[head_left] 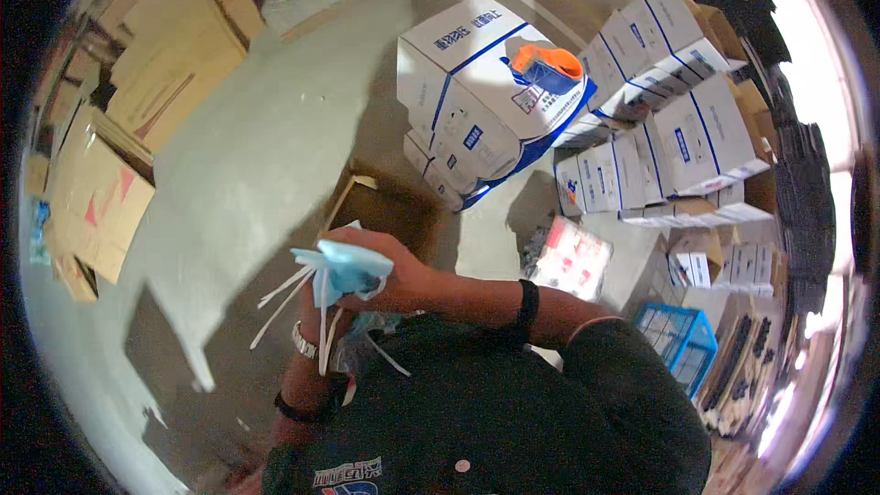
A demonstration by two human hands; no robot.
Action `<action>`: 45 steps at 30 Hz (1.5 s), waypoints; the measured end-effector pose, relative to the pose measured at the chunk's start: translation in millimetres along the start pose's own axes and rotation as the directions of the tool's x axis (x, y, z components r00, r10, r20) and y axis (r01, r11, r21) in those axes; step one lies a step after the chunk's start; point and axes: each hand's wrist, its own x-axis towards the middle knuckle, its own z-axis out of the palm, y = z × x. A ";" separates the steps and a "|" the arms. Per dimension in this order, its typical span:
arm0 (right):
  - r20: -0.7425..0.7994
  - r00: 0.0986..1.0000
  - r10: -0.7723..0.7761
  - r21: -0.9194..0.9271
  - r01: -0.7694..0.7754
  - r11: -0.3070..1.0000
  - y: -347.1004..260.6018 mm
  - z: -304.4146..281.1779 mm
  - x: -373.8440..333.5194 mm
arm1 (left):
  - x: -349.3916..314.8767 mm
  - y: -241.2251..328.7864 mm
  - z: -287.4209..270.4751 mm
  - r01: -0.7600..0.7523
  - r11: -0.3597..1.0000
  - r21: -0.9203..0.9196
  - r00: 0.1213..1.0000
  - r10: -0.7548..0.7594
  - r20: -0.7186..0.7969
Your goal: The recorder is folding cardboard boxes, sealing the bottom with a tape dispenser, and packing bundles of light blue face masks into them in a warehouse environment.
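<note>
In front of my chest, both hands are close together at a light-blue folded bundle [351, 268] of thin, soft material. Several narrow white strips stick out of it and hang down. My right hand [396, 277] reaches across from the right and is closed around the bundle. Just below it, my left hand [317, 315], with a metal watch at the wrist, is closed against the lower part. The bundle and strips partly cover its fingers. Clear plastic [353, 348] hangs beneath the hands. Beyond them, an open brown carton [346, 191] stands on the floor, partly in shadow.
A large white box [440, 64] ahead carries an orange-and-blue tape dispenser [548, 70]. More white boxes [692, 133] stack at the right, near a red-and-white package [573, 258] and a blue crate [678, 344]. Brown cardboard [179, 73] leans along the left.
</note>
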 end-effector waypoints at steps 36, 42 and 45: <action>0.332 0.940 -0.081 0.072 0.060 0.996 132.3 350.3 343.7 | -58.1 105.1 -444.1 -0.157 0.978 0.135 0.959 0.184 -0.217; 0.694 0.709 0.125 -0.101 -0.076 0.992 116.2 521.3 466.1 | -145.5 157.2 -611.5 -0.163 0.776 0.610 0.777 0.481 -0.405; 0.761 0.648 0.043 -0.085 0.035 0.996 124.8 589.2 524.6 | -179.6 166.4 -720.7 -0.123 0.811 0.571 0.737 0.460 -0.495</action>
